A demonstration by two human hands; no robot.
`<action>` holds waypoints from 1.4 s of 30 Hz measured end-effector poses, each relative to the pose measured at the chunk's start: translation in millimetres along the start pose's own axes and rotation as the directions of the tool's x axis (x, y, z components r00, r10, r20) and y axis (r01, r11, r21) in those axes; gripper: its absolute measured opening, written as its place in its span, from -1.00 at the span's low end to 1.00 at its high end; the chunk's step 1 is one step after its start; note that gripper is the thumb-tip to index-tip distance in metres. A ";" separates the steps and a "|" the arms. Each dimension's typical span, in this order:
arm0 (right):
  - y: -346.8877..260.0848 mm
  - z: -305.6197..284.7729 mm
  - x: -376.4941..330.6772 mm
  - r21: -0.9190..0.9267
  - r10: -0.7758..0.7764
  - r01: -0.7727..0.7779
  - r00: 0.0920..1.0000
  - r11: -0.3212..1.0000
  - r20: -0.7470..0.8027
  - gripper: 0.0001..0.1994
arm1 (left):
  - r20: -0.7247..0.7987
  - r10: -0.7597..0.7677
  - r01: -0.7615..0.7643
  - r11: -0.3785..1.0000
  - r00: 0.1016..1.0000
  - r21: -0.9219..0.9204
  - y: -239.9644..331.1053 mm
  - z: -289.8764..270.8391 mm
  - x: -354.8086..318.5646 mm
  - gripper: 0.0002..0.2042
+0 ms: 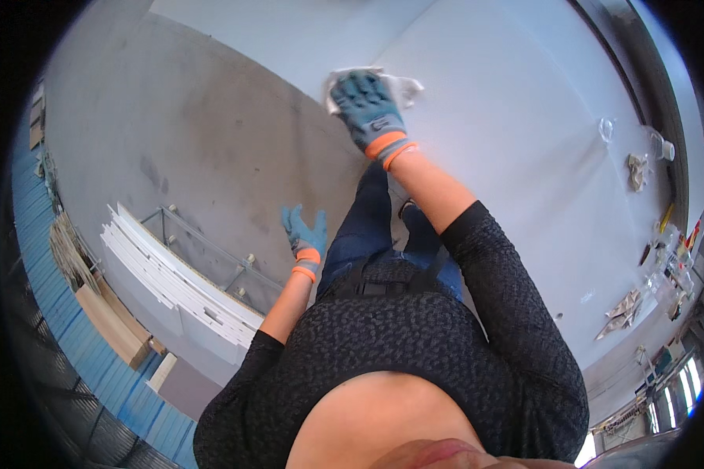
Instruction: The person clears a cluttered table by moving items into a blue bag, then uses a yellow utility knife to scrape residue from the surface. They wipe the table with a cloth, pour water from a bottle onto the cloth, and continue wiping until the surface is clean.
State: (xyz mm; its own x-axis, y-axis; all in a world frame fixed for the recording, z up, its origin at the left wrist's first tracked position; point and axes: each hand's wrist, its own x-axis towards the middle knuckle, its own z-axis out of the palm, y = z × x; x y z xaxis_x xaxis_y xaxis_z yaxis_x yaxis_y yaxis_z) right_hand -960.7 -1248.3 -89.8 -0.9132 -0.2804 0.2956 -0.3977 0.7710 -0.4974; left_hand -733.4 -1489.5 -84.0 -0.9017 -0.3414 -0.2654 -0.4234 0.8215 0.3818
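My right hand (366, 105), in a blue-grey glove with an orange cuff, reaches forward and presses on a crumpled white cloth (407, 88). The cloth lies under its fingers and sticks out on both sides, close to the corner of a large pale, smooth surface (508, 180). My left hand (305, 234) wears a matching glove. It hangs in the air to the left of my legs, fingers spread, with nothing in it. A wheeled metal frame (203, 242) stands near it, below and to the left.
Long white strips (172, 266) lie stacked on the wheeled frame. Along the right edge of the pale surface are a clear bottle (659, 145), a crumpled rag (637, 172), another rag (623, 314) and a cluster of small tools (669, 262). Brown boards (113, 324) stand at the far left.
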 end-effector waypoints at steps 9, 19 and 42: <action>15.6 -61.2 -99.8 -0.048 -0.294 0.306 0.941 0.951 0.169 -0.47 | 0.221 -0.279 0.275 0.960 0.934 0.052 -69.8 27.2 -61.6 -0.26; -23.0 -1.8 -4.0 -0.081 -0.162 0.169 0.982 0.982 0.094 -0.46 | 0.381 -0.432 0.408 0.901 0.818 0.147 -153.3 28.3 -11.5 -0.31; -7.3 -4.5 -11.6 -0.234 -0.005 0.007 1.000 0.972 0.009 -0.46 | 0.461 -0.433 0.458 0.887 0.774 0.063 -189.8 44.7 24.2 -0.36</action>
State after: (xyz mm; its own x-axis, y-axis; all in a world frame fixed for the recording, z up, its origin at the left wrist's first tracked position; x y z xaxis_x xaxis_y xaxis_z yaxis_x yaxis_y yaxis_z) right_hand -946.9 -1248.1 -85.9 -0.9120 -0.2891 0.2909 -0.3721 0.8815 -0.2907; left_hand -671.0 -1633.2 -202.4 -0.4744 -0.4096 -0.7792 -0.7830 0.6008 0.1609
